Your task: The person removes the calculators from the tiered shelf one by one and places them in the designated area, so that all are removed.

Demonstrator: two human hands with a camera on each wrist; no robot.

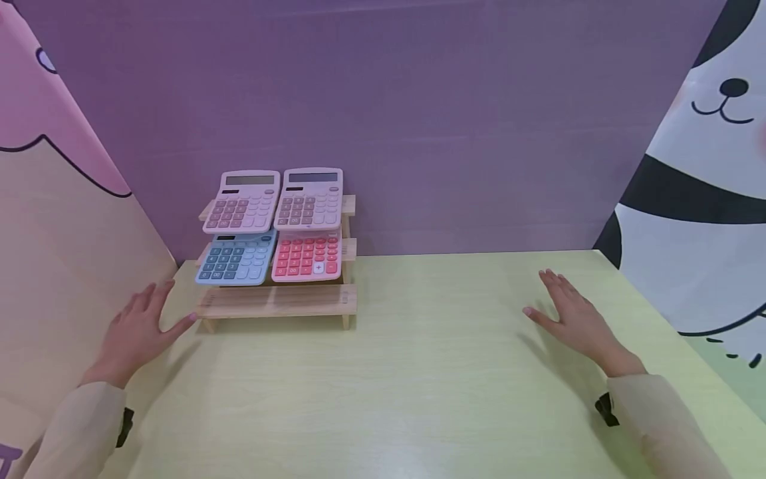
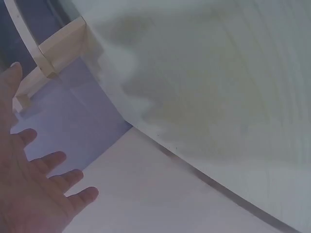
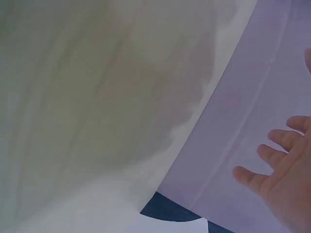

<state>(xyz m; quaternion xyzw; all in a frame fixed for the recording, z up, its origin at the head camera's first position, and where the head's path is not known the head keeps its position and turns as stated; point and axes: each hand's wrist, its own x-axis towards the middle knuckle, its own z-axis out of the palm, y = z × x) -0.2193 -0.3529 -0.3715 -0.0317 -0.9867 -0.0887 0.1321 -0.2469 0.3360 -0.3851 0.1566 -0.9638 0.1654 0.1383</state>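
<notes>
My left hand (image 1: 134, 330) is held above the table's left side with its fingers spread, the thumb tip beside the front step of a wooden rack. In the left wrist view that hand (image 2: 36, 189) holds nothing. The stepped wooden rack (image 1: 275, 303) carries two pale purple calculators on its top step, a left one (image 1: 263, 203) and a right one (image 1: 299, 211). One step lower are a blue calculator (image 1: 236, 259) and a pink calculator (image 1: 306, 258). Over the right side of the table, my right hand (image 1: 580, 326) has its fingers extended and grips nothing.
The light wood-look table (image 1: 443, 372) meets a purple back wall (image 1: 419, 133). A printed panel (image 1: 78, 253) stands along the left edge, and a panel with a cartoon panda (image 1: 706, 259) borders the right. The rack's front step bears no calculator.
</notes>
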